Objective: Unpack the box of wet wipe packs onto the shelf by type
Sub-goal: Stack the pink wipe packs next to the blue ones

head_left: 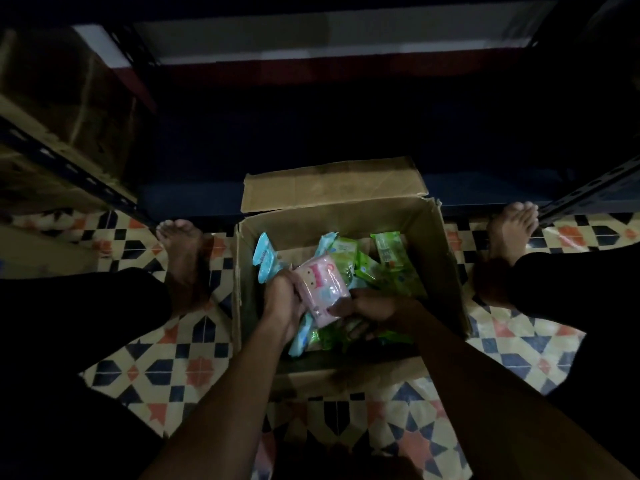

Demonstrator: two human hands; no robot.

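Head view: pink wipe pack [323, 289], face up above the open cardboard box [446, 258], long axis running from upper left to lower right. Left hand [282, 296] grasps its left edge; right hand [370, 308] pinches its lower right corner, both forearms extended downward.

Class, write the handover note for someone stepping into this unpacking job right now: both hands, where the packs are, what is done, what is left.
Left hand: gripping the left edge of the pink pack, held above the open cardboard box.
Right hand: fingers on the same pack's lower right corner.
Still in the box: blue packs at left, green packs at right, mixed loosely.
The shelf ahead is too dark to show any packs placed.
Left to do: shelve the pink pack, then empty the box by type.
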